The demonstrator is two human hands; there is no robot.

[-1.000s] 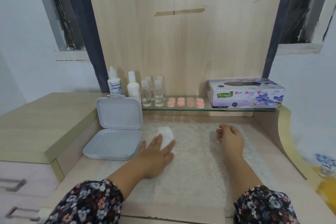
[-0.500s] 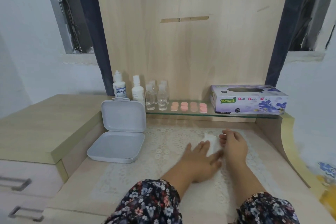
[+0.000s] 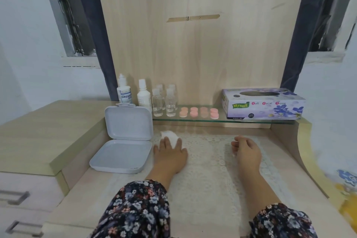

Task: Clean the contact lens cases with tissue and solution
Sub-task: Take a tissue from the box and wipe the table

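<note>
My left hand point(image 3: 171, 150) lies flat on the lace mat point(image 3: 208, 160) with straight fingers pressing a crumpled white tissue point(image 3: 170, 136) near the mat's far left. My right hand point(image 3: 246, 149) rests on the mat to the right, fingers loosely curled, holding nothing that I can see. Several pink contact lens cases point(image 3: 199, 112) sit in a row on the glass shelf point(image 3: 222, 120). Solution bottles point(image 3: 124, 92) stand at the shelf's left end. The tissue box point(image 3: 263, 103) is at its right end.
An open grey plastic box point(image 3: 123, 141) stands left of the mat, its lid upright. Several small clear bottles point(image 3: 164, 102) stand beside the solution bottles. A raised cabinet top point(image 3: 38, 131) with drawers is at the left. The wooden back panel point(image 3: 193, 44) rises behind the shelf.
My left hand has slid the tissue from beside my right hand back to the left, close to the grey box. My right hand has stayed in place.
</note>
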